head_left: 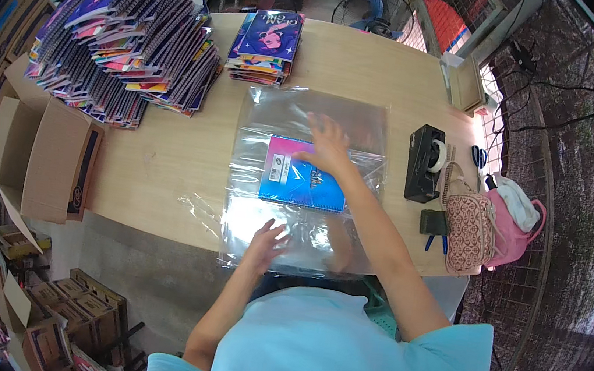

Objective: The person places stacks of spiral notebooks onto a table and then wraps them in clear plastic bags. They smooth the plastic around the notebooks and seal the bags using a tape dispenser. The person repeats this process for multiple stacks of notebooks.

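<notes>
A blue and pink spiral notebook point(311, 191) lies on a stack of clear plastic sheets or bags point(261, 118) in the middle of the table. My right hand point(329, 145) reaches over the notebook's far edge, fingers spread, with the thumb by the cover; whether it touches cannot be told. My left hand point(265, 247) is at the near left part of the plastic, its fingers apart and holding nothing. A loose crumpled strip of clear plastic point(201, 214) sticks out to the left of the sheets.
Tall piles of spiral notebooks point(129, 39) fill the far left; a smaller stack point(266, 44) stands beside them. An open cardboard box point(55, 159) is at the left edge. On the right are a tape dispenser point(426, 163), scissors point(478, 157), a patterned pouch point(465, 232) and a pink bag point(511, 226).
</notes>
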Action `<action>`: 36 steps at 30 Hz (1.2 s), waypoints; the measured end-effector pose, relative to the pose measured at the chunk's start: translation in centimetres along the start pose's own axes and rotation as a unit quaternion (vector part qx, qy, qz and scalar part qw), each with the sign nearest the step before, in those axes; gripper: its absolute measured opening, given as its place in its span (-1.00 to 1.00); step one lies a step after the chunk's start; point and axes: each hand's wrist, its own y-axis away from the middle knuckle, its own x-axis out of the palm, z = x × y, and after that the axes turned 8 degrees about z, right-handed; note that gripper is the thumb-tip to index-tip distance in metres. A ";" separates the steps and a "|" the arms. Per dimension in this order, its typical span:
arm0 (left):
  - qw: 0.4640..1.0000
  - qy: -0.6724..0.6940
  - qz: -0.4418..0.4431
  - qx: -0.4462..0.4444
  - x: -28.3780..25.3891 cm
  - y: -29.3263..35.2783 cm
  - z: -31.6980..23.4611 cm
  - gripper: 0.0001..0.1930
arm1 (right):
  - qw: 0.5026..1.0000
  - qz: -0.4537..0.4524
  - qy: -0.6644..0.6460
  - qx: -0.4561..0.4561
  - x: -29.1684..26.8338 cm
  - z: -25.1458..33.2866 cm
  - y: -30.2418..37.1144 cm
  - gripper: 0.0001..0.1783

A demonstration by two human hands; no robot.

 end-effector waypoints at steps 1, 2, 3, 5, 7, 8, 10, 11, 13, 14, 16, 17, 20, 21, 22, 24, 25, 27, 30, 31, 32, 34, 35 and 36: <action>0.997 0.067 0.042 0.020 0.6 -1.8 1.0 -0.60 | 0.997 0.076 -0.009 0.000 1.3 -0.3 -1.2 0.19; 0.987 0.131 0.087 0.040 0.5 -5.1 1.8 -0.61 | 0.989 0.148 -0.017 0.003 3.0 -0.8 -2.4 0.19; 0.971 0.190 0.137 0.056 1.0 -7.5 1.8 -0.61 | 0.977 0.205 -0.058 -0.003 3.4 -1.4 -3.3 0.20; 0.982 0.127 0.114 0.080 0.9 -8.1 1.8 -0.57 | 0.938 0.298 -0.174 -0.002 3.2 -4.3 -4.2 0.21; 0.961 0.021 0.070 0.268 7.5 -4.9 1.6 -0.57 | 0.954 0.129 -0.259 -0.085 3.6 -4.3 -2.2 0.04; 0.947 -0.004 0.040 0.320 8.6 -2.7 1.1 -0.49 | 0.940 0.094 -0.306 -0.118 0.4 -2.5 -0.3 0.03; 0.908 -0.086 -0.015 0.410 9.2 -0.1 0.9 -0.23 | 0.926 -0.022 -0.366 -0.093 -4.4 -1.5 4.3 -0.01; 0.879 -0.162 -0.013 0.449 7.5 -1.0 1.4 -0.10 | 0.912 -0.078 -0.388 -0.105 -5.4 -2.2 6.1 -0.02; 0.849 -0.274 -0.042 0.449 6.7 0.1 1.5 0.08 | 0.875 -0.124 -0.463 -0.075 -4.7 -2.3 9.8 0.01; 0.836 -0.331 -0.056 0.433 6.0 0.2 1.3 0.12 | 0.852 -0.143 -0.501 -0.063 -3.9 -2.1 11.1 0.03; 0.843 -0.360 -0.018 0.399 5.5 0.0 1.4 0.13 | 0.715 -0.095 -0.693 0.007 -1.7 -2.3 12.5 0.08; 0.845 -0.374 -0.006 0.382 4.8 -0.2 1.5 0.13 | 0.722 -0.117 -0.682 -0.010 -0.7 -2.2 12.8 0.08; 0.816 -0.455 0.004 0.356 0.6 -3.2 2.9 0.15 | 0.719 -0.112 -0.686 0.013 2.1 -1.6 14.1 0.20; 0.762 -0.509 0.001 0.399 0.6 -3.3 2.8 0.12 | 0.694 -0.093 -0.713 0.032 2.8 -1.6 14.5 0.28; 0.755 -0.491 -0.005 0.433 0.4 -3.2 2.8 0.10 | 0.711 -0.137 -0.690 0.010 3.5 -1.7 14.6 0.34; 0.742 -0.455 -0.020 0.493 5.0 0.3 1.0 0.07 | 0.793 -0.244 -0.559 0.001 2.3 -1.5 15.2 0.36; 0.744 -0.404 -0.067 0.528 5.2 0.6 0.6 -0.05 | 0.845 -0.300 -0.444 0.002 -2.8 -0.5 15.6 0.32; 0.707 -0.432 -0.085 0.554 5.3 0.4 -0.1 -0.07 | 0.906 -0.295 -0.280 -0.114 -10.8 1.7 16.5 0.00; 0.658 -0.466 -0.062 0.588 5.3 0.2 -0.2 -0.21 | 0.965 -0.175 0.104 -0.164 -14.8 5.8 15.5 -0.40; 0.641 -0.476 -0.056 0.599 5.0 0.3 -0.5 -0.28 | 0.964 -0.182 0.079 -0.178 -15.0 5.7 14.8 -0.47; 0.623 -0.485 -0.052 0.611 4.4 0.6 -1.2 -0.33 | 0.961 -0.190 0.052 -0.194 -15.5 5.4 14.2 -0.54; 0.589 -0.569 -0.052 0.571 5.0 2.0 -2.6 -0.60 | 0.948 -0.225 -0.135 -0.181 -17.4 3.6 13.3 -0.66; 0.629 -0.534 -0.011 0.565 4.9 2.2 -3.0 -0.63 | 0.942 -0.239 -0.188 -0.143 -19.4 3.1 13.2 -0.70; 0.539 -0.615 -0.022 0.576 5.2 3.1 -4.0 -0.60 | 0.930 -0.257 -0.242 -0.103 -21.3 2.3 13.3 -0.74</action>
